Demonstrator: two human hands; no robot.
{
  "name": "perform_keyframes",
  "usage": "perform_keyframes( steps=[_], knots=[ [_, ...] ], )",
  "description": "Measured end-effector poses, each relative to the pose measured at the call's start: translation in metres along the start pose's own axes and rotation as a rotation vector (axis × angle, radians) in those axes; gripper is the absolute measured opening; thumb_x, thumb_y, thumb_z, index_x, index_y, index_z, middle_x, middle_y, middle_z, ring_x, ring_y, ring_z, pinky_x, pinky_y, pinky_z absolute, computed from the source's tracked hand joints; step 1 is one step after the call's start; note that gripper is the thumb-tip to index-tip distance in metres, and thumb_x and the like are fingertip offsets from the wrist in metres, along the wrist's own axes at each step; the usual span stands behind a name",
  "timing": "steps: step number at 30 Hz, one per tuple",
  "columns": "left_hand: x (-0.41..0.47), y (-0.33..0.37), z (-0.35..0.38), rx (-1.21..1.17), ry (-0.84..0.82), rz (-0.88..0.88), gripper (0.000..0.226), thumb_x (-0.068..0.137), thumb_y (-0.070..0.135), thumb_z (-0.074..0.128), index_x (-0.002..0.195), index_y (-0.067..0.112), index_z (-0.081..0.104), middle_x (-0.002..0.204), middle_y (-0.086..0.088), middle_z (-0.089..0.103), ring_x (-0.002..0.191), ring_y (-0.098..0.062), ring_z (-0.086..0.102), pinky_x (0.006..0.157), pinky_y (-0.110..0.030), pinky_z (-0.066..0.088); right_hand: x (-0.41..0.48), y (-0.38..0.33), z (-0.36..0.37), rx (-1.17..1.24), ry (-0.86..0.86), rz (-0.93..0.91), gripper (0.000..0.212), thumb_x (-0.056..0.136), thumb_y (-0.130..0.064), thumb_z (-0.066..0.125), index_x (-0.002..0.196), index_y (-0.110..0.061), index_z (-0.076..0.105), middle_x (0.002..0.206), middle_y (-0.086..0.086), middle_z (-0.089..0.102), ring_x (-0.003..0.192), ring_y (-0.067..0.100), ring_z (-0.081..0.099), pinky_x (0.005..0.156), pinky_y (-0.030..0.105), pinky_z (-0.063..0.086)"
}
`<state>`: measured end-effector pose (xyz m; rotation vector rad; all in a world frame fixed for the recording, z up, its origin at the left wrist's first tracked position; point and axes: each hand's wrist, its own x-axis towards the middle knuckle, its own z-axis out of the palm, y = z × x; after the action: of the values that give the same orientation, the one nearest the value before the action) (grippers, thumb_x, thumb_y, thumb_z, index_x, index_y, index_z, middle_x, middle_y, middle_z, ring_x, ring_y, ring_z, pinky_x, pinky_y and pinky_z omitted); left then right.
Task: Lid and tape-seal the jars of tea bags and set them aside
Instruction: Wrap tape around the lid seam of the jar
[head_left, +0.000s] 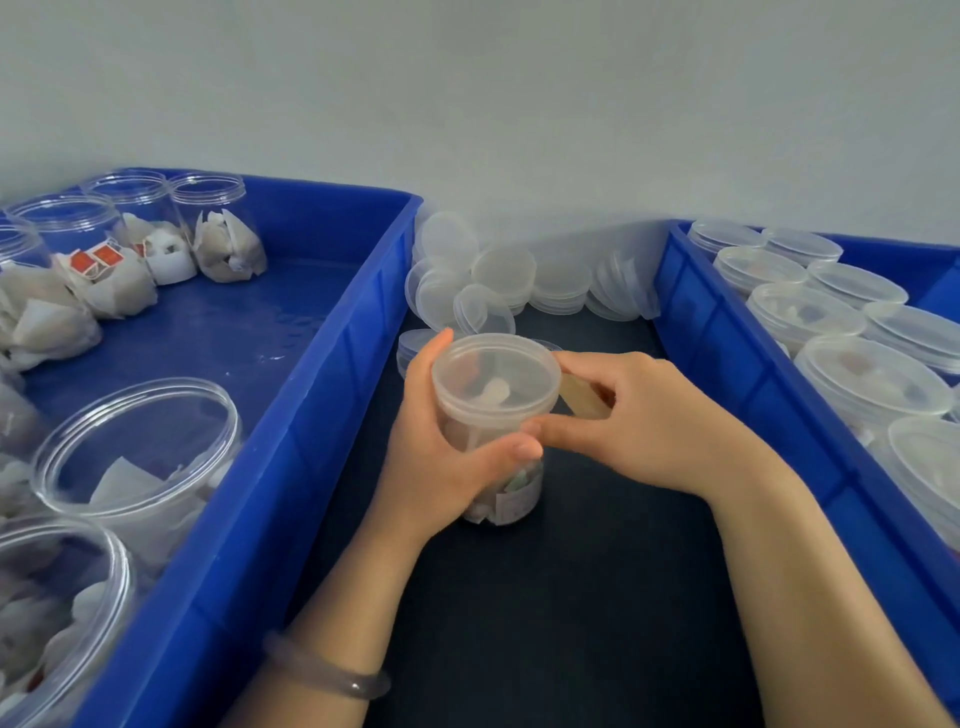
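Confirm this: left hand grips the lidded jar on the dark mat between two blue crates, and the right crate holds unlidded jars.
One thing is wrong: in the head view the right crate holds lidded jars. The rest stands: the left hand grips the lidded jar on the dark mat.

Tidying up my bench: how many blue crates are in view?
2: the left blue crate holds unlidded jars; the right blue crate holds lidded jars. More may sit off-frame.

No legible text; jar (496, 431) label print blurred.
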<state>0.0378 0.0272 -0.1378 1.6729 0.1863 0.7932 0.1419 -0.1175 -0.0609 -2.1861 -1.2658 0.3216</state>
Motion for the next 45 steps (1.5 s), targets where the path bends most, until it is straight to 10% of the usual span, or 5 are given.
perform_keyframes(
  steps=[18,25,32,37,45],
  knots=[
    [0.003,0.0,-0.01,0.014,-0.003,0.001,0.085,0.05,0.046,0.081,0.124,0.025,0.047,0.114,0.011,0.062,0.11,0.0,0.06,0.087,-0.014,0.047,-0.002,0.001,-0.003,0.132,-0.132,0.06,0.039,0.074,-0.059,0.06,0.112,-0.064,0.054,0.086,0.017,0.06,0.049,0.005,0.046,0.048,0.02,0.045],
    [0.008,0.001,-0.016,0.013,-0.159,-0.041,0.114,0.041,0.07,0.082,0.134,0.021,0.037,0.131,-0.007,0.052,0.123,-0.013,0.053,0.099,-0.026,0.044,0.003,0.006,0.002,0.151,-0.121,0.0,0.042,0.066,-0.07,0.061,0.106,-0.059,0.056,0.104,-0.016,0.066,0.087,0.015,0.061,0.076,0.036,0.052],
    [0.011,0.02,-0.017,0.443,-0.201,-0.032,0.118,0.054,0.05,0.086,0.147,0.041,0.014,0.138,0.016,0.033,0.124,0.014,0.032,0.093,0.001,0.029,0.005,0.014,0.001,0.03,-0.021,0.03,0.057,0.065,-0.069,0.061,0.12,-0.056,0.053,0.111,0.002,0.067,0.099,0.023,0.059,0.088,0.044,0.05],
    [0.042,0.061,-0.001,1.079,-0.448,-0.058,0.124,0.055,0.051,0.085,0.151,0.032,0.009,0.154,0.003,0.012,0.143,-0.022,0.01,0.111,-0.043,0.024,0.005,0.012,0.001,0.032,-0.02,0.092,0.058,0.066,-0.063,0.065,0.122,-0.051,0.054,0.111,-0.005,0.065,0.099,0.014,0.056,0.089,0.037,0.049],
    [0.069,0.074,0.033,1.071,-0.632,-0.283,0.075,0.065,0.043,0.081,0.125,0.034,0.036,0.113,0.001,0.038,0.103,-0.02,0.038,0.076,-0.038,0.043,0.002,0.013,-0.006,0.068,-0.068,0.142,0.054,0.083,-0.026,0.058,0.132,-0.045,0.046,0.111,-0.004,0.063,0.098,0.015,0.059,0.09,0.043,0.049]
  ],
)
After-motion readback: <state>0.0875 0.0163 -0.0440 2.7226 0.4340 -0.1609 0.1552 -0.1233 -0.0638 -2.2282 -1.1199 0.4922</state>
